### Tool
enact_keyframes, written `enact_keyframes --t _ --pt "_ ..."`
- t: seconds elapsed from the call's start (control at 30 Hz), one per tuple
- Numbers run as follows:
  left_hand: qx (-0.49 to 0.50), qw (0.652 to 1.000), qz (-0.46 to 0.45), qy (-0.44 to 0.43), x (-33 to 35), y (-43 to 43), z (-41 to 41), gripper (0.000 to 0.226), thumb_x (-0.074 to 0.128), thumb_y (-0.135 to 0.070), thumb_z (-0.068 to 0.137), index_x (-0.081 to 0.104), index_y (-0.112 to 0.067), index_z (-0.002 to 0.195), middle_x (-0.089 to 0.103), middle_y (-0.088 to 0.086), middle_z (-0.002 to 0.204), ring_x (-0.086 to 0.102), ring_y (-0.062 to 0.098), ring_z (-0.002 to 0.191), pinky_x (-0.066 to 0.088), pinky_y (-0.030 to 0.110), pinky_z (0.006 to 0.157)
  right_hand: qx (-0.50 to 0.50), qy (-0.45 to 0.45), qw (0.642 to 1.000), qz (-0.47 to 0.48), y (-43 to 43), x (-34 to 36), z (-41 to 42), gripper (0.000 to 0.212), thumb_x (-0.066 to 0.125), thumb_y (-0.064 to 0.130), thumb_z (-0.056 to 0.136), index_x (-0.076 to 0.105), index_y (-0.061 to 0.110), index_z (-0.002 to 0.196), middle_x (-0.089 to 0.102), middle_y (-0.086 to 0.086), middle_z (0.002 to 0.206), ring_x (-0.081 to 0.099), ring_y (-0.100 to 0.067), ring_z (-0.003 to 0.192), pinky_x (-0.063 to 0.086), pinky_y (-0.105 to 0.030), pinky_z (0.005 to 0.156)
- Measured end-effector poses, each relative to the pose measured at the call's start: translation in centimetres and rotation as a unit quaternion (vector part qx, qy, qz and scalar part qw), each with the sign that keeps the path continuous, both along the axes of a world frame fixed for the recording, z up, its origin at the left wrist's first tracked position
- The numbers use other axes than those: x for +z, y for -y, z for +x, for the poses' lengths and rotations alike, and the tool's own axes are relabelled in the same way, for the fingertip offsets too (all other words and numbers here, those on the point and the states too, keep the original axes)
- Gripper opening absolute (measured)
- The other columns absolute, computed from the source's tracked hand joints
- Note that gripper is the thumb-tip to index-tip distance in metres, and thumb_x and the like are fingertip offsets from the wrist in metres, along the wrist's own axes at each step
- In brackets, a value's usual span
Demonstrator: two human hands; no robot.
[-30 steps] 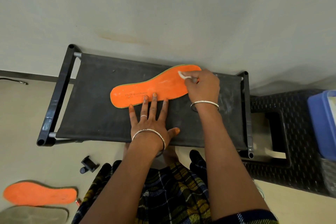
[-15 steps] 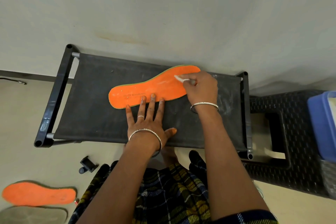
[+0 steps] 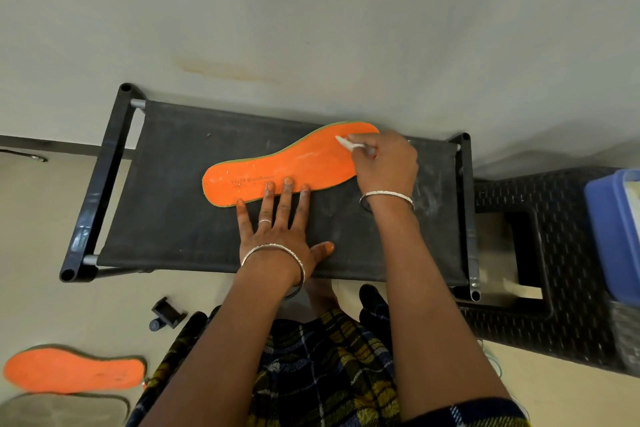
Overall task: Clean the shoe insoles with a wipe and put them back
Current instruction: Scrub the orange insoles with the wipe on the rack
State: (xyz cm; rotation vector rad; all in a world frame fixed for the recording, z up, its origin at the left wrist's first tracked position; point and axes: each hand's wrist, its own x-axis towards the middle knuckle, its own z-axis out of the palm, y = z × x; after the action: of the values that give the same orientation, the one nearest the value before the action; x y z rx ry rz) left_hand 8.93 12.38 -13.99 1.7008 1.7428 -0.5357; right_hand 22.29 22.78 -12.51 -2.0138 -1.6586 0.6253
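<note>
An orange insole (image 3: pixel 294 163) lies flat on a black fabric stool (image 3: pixel 180 211), heel to the left, toe to the right. My left hand (image 3: pixel 280 229) lies flat on the stool with straight fingers pressing the insole's near edge. My right hand (image 3: pixel 386 166) pinches a small white wipe (image 3: pixel 348 143) against the insole's toe end. A second orange insole (image 3: pixel 74 371) lies on the floor at the lower left, above a grey insole (image 3: pixel 62 411) partly cut off by the frame's bottom edge.
The stool stands against a pale wall. To its right is a dark woven plastic stool (image 3: pixel 554 253) with a blue container (image 3: pixel 616 236) at the frame's edge. A small black clip-like object (image 3: pixel 166 314) lies on the floor near my checked clothing.
My right hand slid the wipe a little left along the toe area and then back right. The left hand kept pressing the insole, which barely moved.
</note>
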Motion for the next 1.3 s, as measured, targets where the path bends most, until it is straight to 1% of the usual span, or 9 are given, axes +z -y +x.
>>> enact_keyframes --t 0.1,0.23,0.53,0.63,0.73,0.93,1.0,1.17,1.3 --pt "-0.001 1.0 -0.004 -0.002 0.0 -0.1 0.0 0.091 0.02 -0.076 0.091 -0.038 -0.03 0.145 -0.047 -0.002 0.15 -0.038 0.026 0.141 -0.012 0.064 0.115 0.08 0.012 0.991 -0.104 0.3 -0.7 -0.6 0.029 0.062 0.014 0.086 0.077 0.03 0.105 0.074 0.002 0.109 0.066 -0.021 0.101 0.052 -0.031 0.091" --pt "-0.005 1.0 -0.008 -0.007 0.0 -0.1 0.0 0.09 0.018 -0.076 0.091 -0.037 -0.03 0.145 -0.046 -0.002 0.15 -0.039 0.026 0.141 -0.013 0.063 0.115 0.177 -0.031 0.969 -0.169 0.7 -0.6 -1.7 0.013 0.071 0.028 0.086 0.079 0.028 0.097 0.075 0.005 0.104 0.066 -0.015 0.101 0.052 -0.034 0.093" --pt "-0.003 1.0 -0.007 0.001 -0.2 -0.2 -0.1 0.091 0.02 -0.076 0.091 -0.039 -0.031 0.145 -0.047 -0.003 0.149 -0.038 0.026 0.141 -0.013 0.064 0.115 -0.004 0.044 0.995 -0.091 0.1 -0.1 0.4 0.027 0.061 0.016 0.086 0.079 0.035 0.09 0.073 0.012 0.106 0.066 -0.018 0.098 0.046 -0.023 0.081" --pt "-0.005 1.0 -0.008 -0.002 -0.2 -0.2 -0.1 0.091 0.019 -0.076 0.091 -0.039 -0.031 0.144 -0.048 -0.003 0.149 -0.038 0.026 0.141 -0.011 0.064 0.115 0.085 0.003 0.988 -0.132 0.4 -0.1 -0.6 0.024 0.064 0.015 0.086 0.079 0.031 0.096 0.074 0.007 0.106 0.065 -0.016 0.1 0.046 -0.021 0.085" --pt "-0.007 1.0 -0.011 -0.004 -0.2 -0.3 -0.1 0.091 0.019 -0.076 0.091 -0.039 -0.03 0.145 -0.047 -0.002 0.15 -0.038 0.027 0.141 -0.012 0.064 0.115 0.185 -0.015 0.968 -0.171 0.8 -0.6 -1.4 0.023 0.067 0.017 0.086 0.078 0.029 0.102 0.075 0.002 0.103 0.064 -0.019 0.096 0.052 -0.033 0.091" --pt "-0.001 1.0 -0.008 0.005 -0.2 -0.3 -0.2 0.092 0.02 -0.076 0.091 -0.039 -0.031 0.144 -0.047 -0.003 0.15 -0.038 0.026 0.142 -0.013 0.064 0.115 -0.003 0.054 0.994 -0.092 0.1 -0.1 0.5 0.023 0.062 0.022 0.089 0.077 0.038 0.096 0.073 0.006 0.106 0.066 -0.023 0.095 0.048 -0.027 0.078" --pt "-0.002 1.0 -0.007 0.003 -0.2 -0.2 -0.2 0.092 0.02 -0.076 0.091 -0.039 -0.031 0.144 -0.047 -0.003 0.15 -0.038 0.026 0.142 -0.013 0.064 0.115 0.011 0.053 0.994 -0.098 0.1 -0.3 0.2 0.025 0.061 0.02 0.089 0.077 0.036 0.098 0.073 0.004 0.108 0.065 -0.025 0.097 0.047 -0.027 0.079" --pt "-0.005 1.0 -0.006 -0.001 -0.4 -0.2 -0.2 0.091 0.019 -0.076 0.091 -0.04 -0.031 0.144 -0.047 -0.002 0.15 -0.038 0.026 0.141 -0.016 0.063 0.114 0.191 0.007 0.966 -0.172 0.6 -1.0 -1.1 0.028 0.066 0.015 0.086 0.077 0.032 0.104 0.074 0.002 0.102 0.064 -0.019 0.091 0.052 -0.032 0.086" --pt "-0.002 1.0 -0.003 0.005 -0.4 -0.3 -0.3 0.09 0.02 -0.076 0.091 -0.039 -0.032 0.144 -0.047 -0.003 0.15 -0.038 0.025 0.142 -0.016 0.063 0.114 0.071 0.021 0.99 -0.117 0.1 -0.8 0.6 0.021 0.067 0.023 0.087 0.077 0.037 0.098 0.074 0.006 0.1 0.066 -0.018 0.092 0.053 -0.031 0.083"
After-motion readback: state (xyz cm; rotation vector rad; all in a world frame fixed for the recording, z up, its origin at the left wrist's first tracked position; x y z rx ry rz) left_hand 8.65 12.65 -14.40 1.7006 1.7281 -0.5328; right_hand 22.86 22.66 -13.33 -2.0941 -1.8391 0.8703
